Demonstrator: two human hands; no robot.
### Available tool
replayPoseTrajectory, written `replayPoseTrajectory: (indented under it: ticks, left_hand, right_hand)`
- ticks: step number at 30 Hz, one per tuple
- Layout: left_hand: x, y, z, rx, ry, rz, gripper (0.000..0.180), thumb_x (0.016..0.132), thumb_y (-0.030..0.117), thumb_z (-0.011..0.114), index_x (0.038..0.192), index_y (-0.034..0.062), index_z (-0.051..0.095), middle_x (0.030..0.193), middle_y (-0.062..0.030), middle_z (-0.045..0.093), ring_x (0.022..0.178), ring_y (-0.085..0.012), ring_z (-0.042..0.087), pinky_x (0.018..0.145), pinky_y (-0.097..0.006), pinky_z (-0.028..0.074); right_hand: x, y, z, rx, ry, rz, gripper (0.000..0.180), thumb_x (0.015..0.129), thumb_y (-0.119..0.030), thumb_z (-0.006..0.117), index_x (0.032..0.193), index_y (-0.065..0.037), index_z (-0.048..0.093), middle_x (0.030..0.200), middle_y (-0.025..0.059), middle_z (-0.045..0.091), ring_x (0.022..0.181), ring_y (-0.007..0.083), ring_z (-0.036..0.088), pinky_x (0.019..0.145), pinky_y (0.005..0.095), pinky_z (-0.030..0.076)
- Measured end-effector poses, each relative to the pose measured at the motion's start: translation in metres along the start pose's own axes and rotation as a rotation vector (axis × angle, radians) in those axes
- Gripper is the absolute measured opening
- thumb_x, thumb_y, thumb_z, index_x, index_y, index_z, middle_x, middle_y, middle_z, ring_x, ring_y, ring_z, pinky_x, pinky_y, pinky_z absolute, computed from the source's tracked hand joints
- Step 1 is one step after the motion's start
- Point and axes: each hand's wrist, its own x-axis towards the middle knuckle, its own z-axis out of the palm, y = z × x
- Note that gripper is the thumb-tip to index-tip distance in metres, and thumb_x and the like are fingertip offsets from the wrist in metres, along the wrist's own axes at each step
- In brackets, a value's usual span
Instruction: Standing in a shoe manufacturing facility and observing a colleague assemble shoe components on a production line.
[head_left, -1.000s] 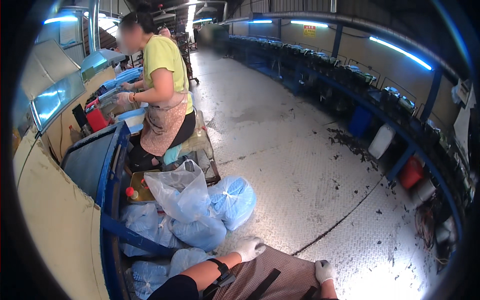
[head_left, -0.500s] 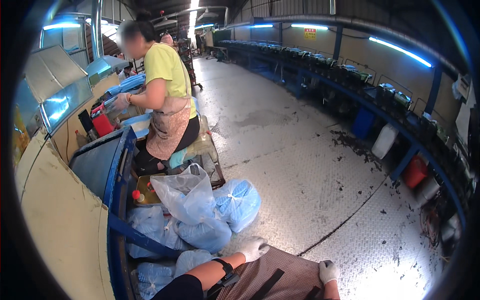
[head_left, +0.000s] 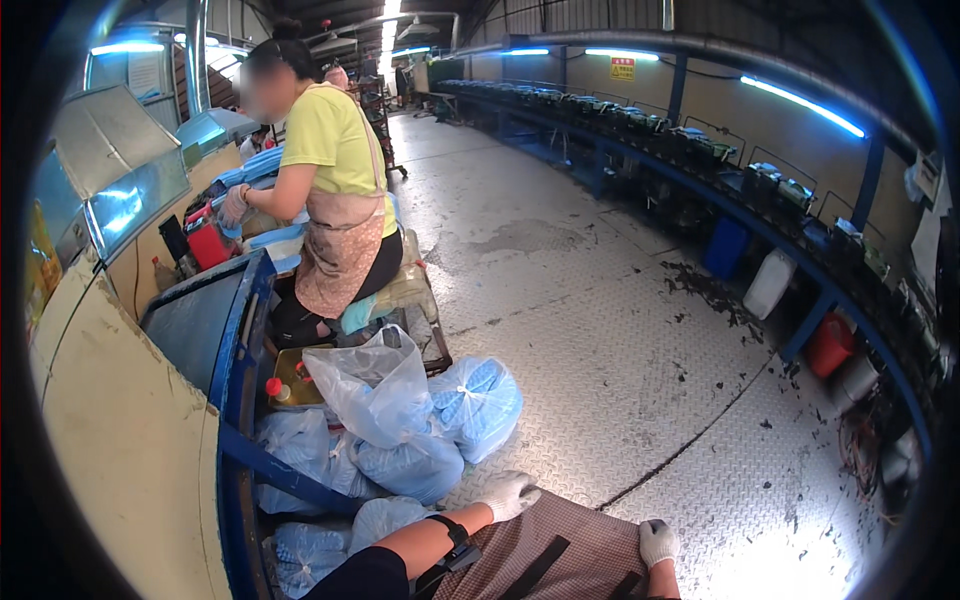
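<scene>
A brown checked apron (head_left: 545, 535) with black straps spreads across my lap at the bottom of the view. My left hand (head_left: 508, 495), in a white knit glove, curls over the apron's far left corner; a dark band circles that wrist. At the far right corner my right hand (head_left: 657, 542), gloved the same way, has its fingers closed against the apron's edge. Just beyond my left hand lie clear plastic bags (head_left: 410, 465) filled with light-blue pieces. One knotted bag (head_left: 475, 405) sits at the right of the heap.
A co-worker (head_left: 335, 170) in a yellow shirt and apron sits at a bench to the left, gloved hands among blue pieces. A blue metal frame (head_left: 235, 420) stands beside the bags. Along the right runs a long blue line (head_left: 690, 170) of machines. Dark scraps (head_left: 710, 290) litter the floor.
The co-worker leans slightly more to the left, with the hands shifted at the bench. My hands and the apron stay where they were.
</scene>
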Motion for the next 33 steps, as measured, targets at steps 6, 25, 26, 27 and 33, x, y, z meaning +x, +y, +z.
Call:
replayPoseTrajectory:
  ticks: [6, 25, 26, 27, 33]
  left_hand:
    - [-0.006, 0.007, -0.006, -0.013, 0.046, 0.016, 0.047, 0.095, 0.046, 0.052, 0.120, 0.0086, 0.065, 0.121, -0.0135, 0.065, 0.116, -0.0308, 0.059, 0.101, -0.041, 0.045]
    - [-0.002, -0.007, -0.002, -0.014, 0.169, 0.066, 0.041, 0.093, 0.043, 0.055, 0.111, 0.0076, 0.067, 0.109, -0.0142, 0.068, 0.107, -0.0325, 0.062, 0.094, -0.042, 0.048]
    - [-0.008, -0.006, -0.001, -0.018, 0.191, 0.067, 0.041, 0.093, 0.043, 0.055, 0.111, 0.0083, 0.067, 0.109, -0.0135, 0.068, 0.108, -0.0323, 0.062, 0.094, -0.042, 0.048]
    - [-0.008, -0.005, -0.002, -0.019, 0.190, 0.066, 0.041, 0.093, 0.043, 0.055, 0.111, 0.0083, 0.067, 0.109, -0.0135, 0.068, 0.108, -0.0323, 0.062, 0.094, -0.042, 0.048]
    - [-0.004, -0.008, -0.002, -0.047, 0.150, 0.055, 0.041, 0.093, 0.044, 0.056, 0.112, 0.0103, 0.068, 0.111, -0.0108, 0.068, 0.108, -0.0307, 0.062, 0.096, -0.041, 0.047]
  right_hand:
    - [-0.002, 0.002, 0.001, -0.013, 0.000, 0.019, 0.040, 0.086, -0.043, 0.056, 0.099, -0.011, 0.076, 0.097, 0.0216, 0.071, 0.095, 0.0393, 0.068, 0.086, 0.0460, 0.052]
    - [0.004, -0.005, 0.008, -0.041, -0.005, 0.006, 0.043, 0.085, -0.045, 0.057, 0.103, -0.011, 0.075, 0.099, 0.0233, 0.070, 0.099, 0.0398, 0.068, 0.088, 0.0456, 0.052]
    - [0.001, -0.004, 0.008, -0.042, -0.004, 0.014, 0.043, 0.085, -0.045, 0.057, 0.102, -0.010, 0.075, 0.099, 0.0232, 0.071, 0.098, 0.0398, 0.068, 0.088, 0.0458, 0.052]
    - [-0.002, -0.004, 0.008, -0.043, -0.004, 0.021, 0.042, 0.085, -0.044, 0.057, 0.101, -0.010, 0.075, 0.099, 0.0231, 0.071, 0.098, 0.0397, 0.068, 0.088, 0.0459, 0.052]
    - [-0.002, -0.008, 0.004, -0.028, 0.019, -0.013, 0.040, 0.086, -0.042, 0.058, 0.098, -0.009, 0.076, 0.096, 0.0217, 0.072, 0.093, 0.0395, 0.069, 0.086, 0.0465, 0.053]
